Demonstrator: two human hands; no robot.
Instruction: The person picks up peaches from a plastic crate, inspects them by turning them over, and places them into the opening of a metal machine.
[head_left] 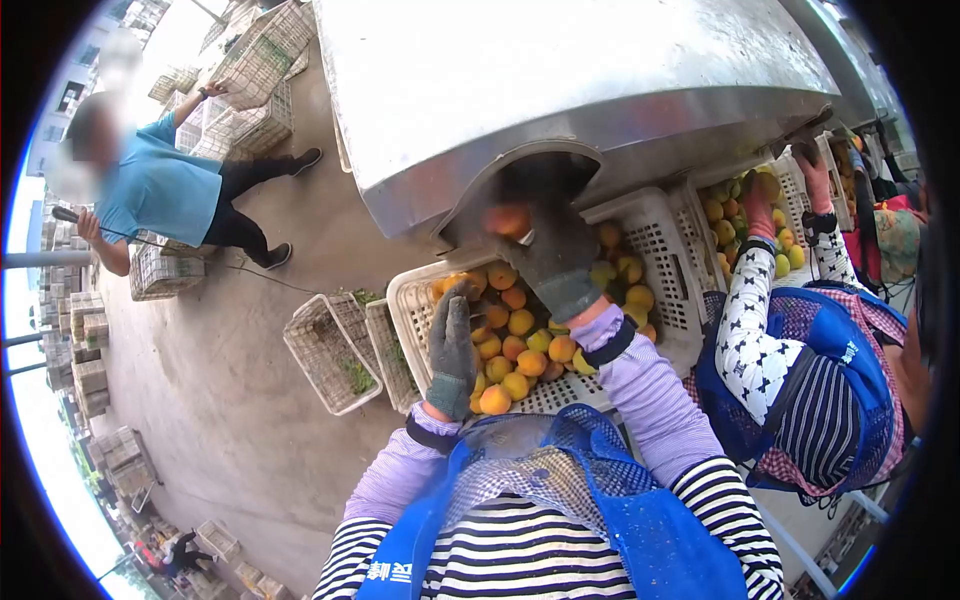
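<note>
In a grey work glove, my left hand (pixel 452 345) lies along the left part of a white plastic crate (pixel 680 300), its fingers stretched out against the fruit. Yellow-orange peaches (pixel 520 322) fill much of this crate. My right hand (pixel 562 255), gloved too, reaches over the crate to the mouth of a metal chute (pixel 540 160). A reddish peach (pixel 507 222) sits between its thumb and fingers; the fingertips are dark and partly hidden under the chute's lip.
A metal machine housing (pixel 560 60) overhangs the crate. At right, a co-worker's gloved hands (pixel 760 205) are over another peach crate (pixel 790 235). Empty crates (pixel 335 350) stand on the floor at left. A person in a blue shirt (pixel 165 185) touches stacked crates (pixel 260 60).
</note>
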